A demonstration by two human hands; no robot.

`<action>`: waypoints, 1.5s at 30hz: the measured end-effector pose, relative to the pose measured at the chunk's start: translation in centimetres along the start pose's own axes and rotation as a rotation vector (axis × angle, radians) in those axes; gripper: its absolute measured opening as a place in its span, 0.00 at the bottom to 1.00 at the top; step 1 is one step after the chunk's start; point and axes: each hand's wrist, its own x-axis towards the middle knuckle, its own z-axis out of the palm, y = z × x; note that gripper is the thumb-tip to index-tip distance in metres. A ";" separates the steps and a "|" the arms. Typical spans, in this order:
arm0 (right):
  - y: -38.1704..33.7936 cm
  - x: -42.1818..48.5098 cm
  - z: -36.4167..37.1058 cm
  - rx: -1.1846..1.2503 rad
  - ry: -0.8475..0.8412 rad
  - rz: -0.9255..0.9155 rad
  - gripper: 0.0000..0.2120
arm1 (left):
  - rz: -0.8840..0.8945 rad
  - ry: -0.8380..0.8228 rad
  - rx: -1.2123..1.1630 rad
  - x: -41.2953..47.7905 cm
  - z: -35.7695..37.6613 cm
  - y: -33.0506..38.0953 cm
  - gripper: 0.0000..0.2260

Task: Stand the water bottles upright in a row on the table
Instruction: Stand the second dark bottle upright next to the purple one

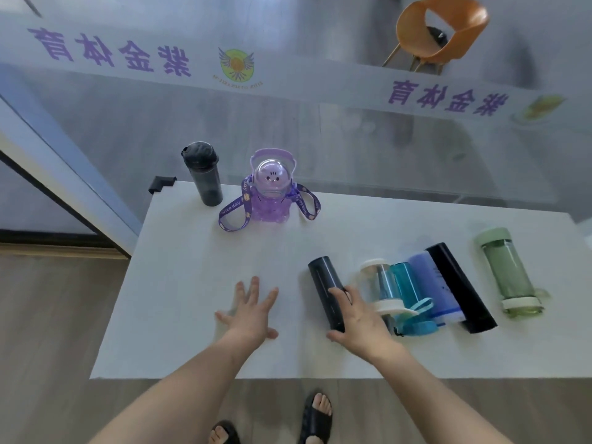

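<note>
Two bottles stand upright at the back left of the white table: a dark grey bottle and a purple bottle with a strap. Several bottles lie on their sides at the right: a black flask, a clear bottle with a white lid, a teal bottle, a blue bottle, a long black bottle and a green bottle. My right hand rests over the black flask, fingers wrapping its lower half. My left hand hovers open, fingers spread, over bare table.
A glass wall with purple lettering runs right behind the table's far edge. A black corner guard caps the back left corner. An orange chair stands beyond the glass. My sandalled feet show below the near edge.
</note>
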 end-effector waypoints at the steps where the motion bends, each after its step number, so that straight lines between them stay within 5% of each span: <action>1: 0.2 0.1 0.3 0.005 -0.005 -0.001 0.44 | -0.001 0.003 0.003 0.0 -0.1 0.0 0.46; 7: 0.3 1.7 -2.3 0.073 -0.002 -0.030 0.41 | -0.038 -0.005 -0.013 0.0 -0.5 0.4 0.44; 17: 1.3 7.2 -12.5 0.186 0.335 -0.082 0.19 | -0.191 -0.048 -0.184 -0.3 -2.6 3.9 0.34; 32: 3.4 12.6 -13.0 0.484 0.473 -0.273 0.36 | -0.158 0.098 -0.161 3.9 -3.3 5.9 0.40; 37: 4.9 12.7 -12.5 0.375 0.478 -0.360 0.37 | -0.178 0.086 -0.143 4.5 -3.2 6.8 0.44; 45: 5.8 12.7 -12.0 0.479 0.487 -0.275 0.43 | -0.183 0.120 -0.120 6.5 -5.1 8.9 0.48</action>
